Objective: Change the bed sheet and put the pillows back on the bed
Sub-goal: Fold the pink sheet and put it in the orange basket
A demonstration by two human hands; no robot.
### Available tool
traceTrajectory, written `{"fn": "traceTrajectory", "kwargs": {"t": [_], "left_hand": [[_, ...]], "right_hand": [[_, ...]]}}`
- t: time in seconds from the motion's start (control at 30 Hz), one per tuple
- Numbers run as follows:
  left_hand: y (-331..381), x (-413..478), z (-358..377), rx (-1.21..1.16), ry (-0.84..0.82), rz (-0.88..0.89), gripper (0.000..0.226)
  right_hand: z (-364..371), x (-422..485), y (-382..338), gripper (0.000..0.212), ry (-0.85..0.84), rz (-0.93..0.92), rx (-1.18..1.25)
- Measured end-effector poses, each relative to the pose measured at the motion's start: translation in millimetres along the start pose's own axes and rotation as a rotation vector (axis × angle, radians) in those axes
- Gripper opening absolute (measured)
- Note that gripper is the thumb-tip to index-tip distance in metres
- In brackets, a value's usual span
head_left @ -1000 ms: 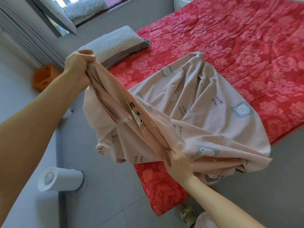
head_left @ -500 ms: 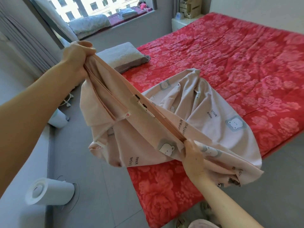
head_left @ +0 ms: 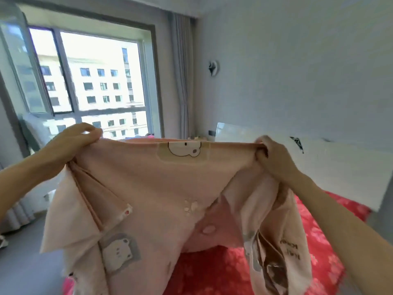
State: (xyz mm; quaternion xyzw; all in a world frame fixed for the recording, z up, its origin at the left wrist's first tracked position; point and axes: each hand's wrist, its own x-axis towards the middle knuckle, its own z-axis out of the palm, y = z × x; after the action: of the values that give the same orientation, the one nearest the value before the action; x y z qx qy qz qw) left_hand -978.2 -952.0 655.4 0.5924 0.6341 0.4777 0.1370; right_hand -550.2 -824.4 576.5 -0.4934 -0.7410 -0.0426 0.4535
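Pale pink cotton bed sheet with bear prints (head_left: 161, 188): raised and stretched taut above red floral-patterned bed cover (head_left: 212, 271), lower folds hanging. Left hand (head_left: 70, 143): fingers curled, gripping the top edge's left end. Right hand (head_left: 274, 158): clenched on its right end. Background: window (head_left: 91, 81), white headboard (head_left: 340, 167).

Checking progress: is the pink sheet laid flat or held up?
Held up: left hand and right hand grip the pink sheet by its top edge.
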Motion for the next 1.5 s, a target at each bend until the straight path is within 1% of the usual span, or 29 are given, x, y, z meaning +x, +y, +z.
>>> {"fn": "traceTrajectory", "kwargs": {"t": [0.07, 0.1, 0.13, 0.17, 0.2, 0.27, 0.33, 0.4, 0.47, 0.53, 0.57, 0.6, 0.67, 0.8, 0.9, 0.97, 1.0, 1.1, 1.13, 1.2, 1.23, 1.27, 1.3, 1.33, 1.37, 1.4, 1.43, 1.47, 1.5], "left_hand": [[20, -2, 8, 0.189, -0.062, 0.016, 0.040], [27, -1, 13, 0.312, -0.081, 0.032, 0.050], [35, -2, 21, 0.409, -0.101, 0.054, 0.056], [39, -2, 29, 0.464, -0.110, 0.084, 0.054], [42, 1, 38, 0.479, -0.098, 0.108, 0.047], [57, 8, 63, 0.454, -0.045, 0.140, 0.032], [83, 14, 93, 0.412, -0.031, 0.162, 0.030], [114, 25, 125, 0.385, -0.040, 0.146, 0.017], [144, 37, 155, 0.379, -0.028, 0.107, 0.008], [168, 48, 179, 0.380, 0.014, 0.087, 0.009], [178, 53, 188, 0.379, 0.044, 0.075, 0.010], [187, 57, 194, 0.372, 0.075, 0.061, 0.009], [203, 64, 203, 0.344, 0.136, 0.025, 0.009], [225, 76, 214, 0.334, 0.326, 0.022, 0.016], [228, 82, 215, 0.361, 0.424, 0.046, 0.028], [224, 81, 207, 0.381, 0.450, 0.025, 0.029], [218, 80, 201, 0.396, 0.461, 0.000, 0.030], [198, 69, 180, 0.391, 0.498, -0.088, 0.034], [191, 65, 174, 0.362, 0.494, -0.120, 0.035], [177, 61, 167, 0.220, 0.471, -0.176, 0.037], [175, 58, 164, 0.141, 0.469, -0.187, 0.034], [176, 57, 161, 0.067, 0.472, -0.188, 0.025], [175, 57, 159, 0.030, 0.466, -0.206, 0.013], [171, 56, 157, 0.016, 0.462, -0.219, 0.005], [167, 57, 155, 0.012, 0.446, -0.224, 0.015], [163, 56, 157, 0.012, 0.422, -0.217, 0.027], [155, 55, 162, 0.024, 0.401, -0.202, 0.036], [146, 55, 169, 0.029, 0.381, -0.198, 0.033], [133, 58, 176, 0.032, 0.366, -0.194, 0.021]], "right_hand": [[7, 1, 21, 0.026, -0.171, -0.005, -0.149], [13, 1, 34, 0.025, -0.214, 0.004, -0.190], [19, 1, 46, 0.022, -0.229, 0.005, -0.213], [24, 0, 58, 0.019, -0.227, -0.003, -0.222], [31, 1, 72, 0.020, -0.218, -0.006, -0.219], [42, 2, 101, 0.020, -0.197, 0.012, -0.184], [54, 4, 132, 0.017, -0.167, 0.060, -0.132], [65, 4, 165, 0.011, -0.140, 0.154, -0.047], [78, 1, 199, 0.013, -0.132, 0.263, 0.029], [93, -6, 227, 0.011, -0.143, 0.351, 0.077], [100, -10, 235, 0.016, -0.158, 0.384, 0.099], [109, -13, 243, 0.020, -0.177, 0.403, 0.122], [121, -17, 251, 0.019, -0.212, 0.434, 0.166], [132, -19, 246, 0.021, -0.220, 0.457, 0.304], [129, -17, 240, 0.014, -0.241, 0.502, 0.321], [121, -18, 238, 0.015, -0.279, 0.464, 0.423], [113, -19, 241, 0.016, -0.329, 0.406, 0.492], [57, 1, 256, 0.025, -0.550, 0.116, 0.638], [31, 20, 261, 0.023, -0.590, 0.078, 0.697], [-29, 68, 268, 0.016, -0.590, 0.134, 0.948], [-59, 94, 272, 0.012, -0.594, 0.161, 1.079], [-85, 119, 275, 0.007, -0.608, 0.143, 1.163], [-100, 134, 279, 0.013, -0.664, 0.100, 1.151], [-109, 143, 283, 0.020, -0.736, 0.056, 1.053], [-113, 145, 287, 0.022, -0.808, 0.009, 0.912], [-108, 141, 293, 0.020, -0.848, 0.003, 0.755], [-100, 133, 297, 0.024, -0.860, -0.006, 0.604], [-87, 124, 303, 0.038, -0.839, -0.010, 0.468], [-74, 115, 310, 0.051, -0.812, -0.016, 0.342]]}}
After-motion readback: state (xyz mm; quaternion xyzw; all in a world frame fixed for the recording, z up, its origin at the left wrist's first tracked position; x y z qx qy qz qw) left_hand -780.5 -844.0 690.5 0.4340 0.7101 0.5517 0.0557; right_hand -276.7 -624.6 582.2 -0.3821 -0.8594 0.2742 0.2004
